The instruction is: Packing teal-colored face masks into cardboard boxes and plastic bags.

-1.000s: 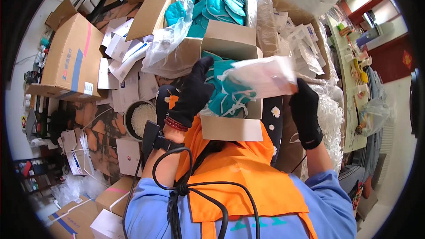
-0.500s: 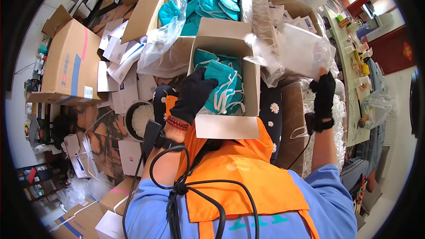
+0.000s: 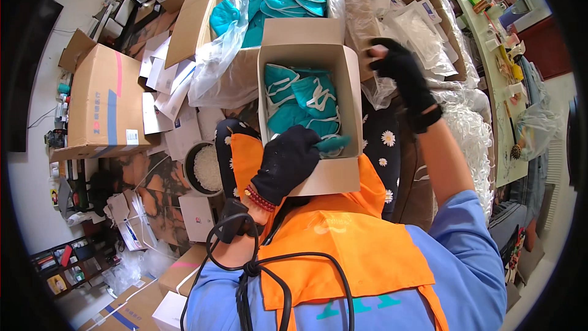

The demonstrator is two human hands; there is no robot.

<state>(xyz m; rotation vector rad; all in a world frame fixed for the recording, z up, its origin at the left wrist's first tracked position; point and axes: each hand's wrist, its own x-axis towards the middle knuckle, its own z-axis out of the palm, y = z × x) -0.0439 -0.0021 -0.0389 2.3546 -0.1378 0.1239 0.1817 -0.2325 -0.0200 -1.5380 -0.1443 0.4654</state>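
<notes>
A white open box (image 3: 352, 104) stands in front of me, with several teal face masks (image 3: 313, 95) with white straps inside. My left hand (image 3: 286, 160), in a black fingerless glove, is closed at the box's near left edge. From its fingers a teal mask (image 3: 332, 144), smeared by motion, sticks out to the right over the near end of the box. My right hand (image 3: 401, 73), gloved the same way, is raised right of the box beside a lined carton (image 3: 456, 64). Its partly blurred fingers reach left, with nothing seen in them. Clear plastic bags (image 3: 419, 34) lie in that carton.
Behind the box, a large carton (image 3: 236, 76) lined with plastic holds many teal masks. White straps (image 3: 462, 141) are heaped at my right. On the left are a tall closed-sided carton (image 3: 110, 101), flattened white boxes (image 3: 174, 86) and a bucket of white bits (image 3: 207, 167).
My right hand has let go of a clear plastic bag at the right carton and moved left. My left hand has drawn a mask toward me, to the box's near end.
</notes>
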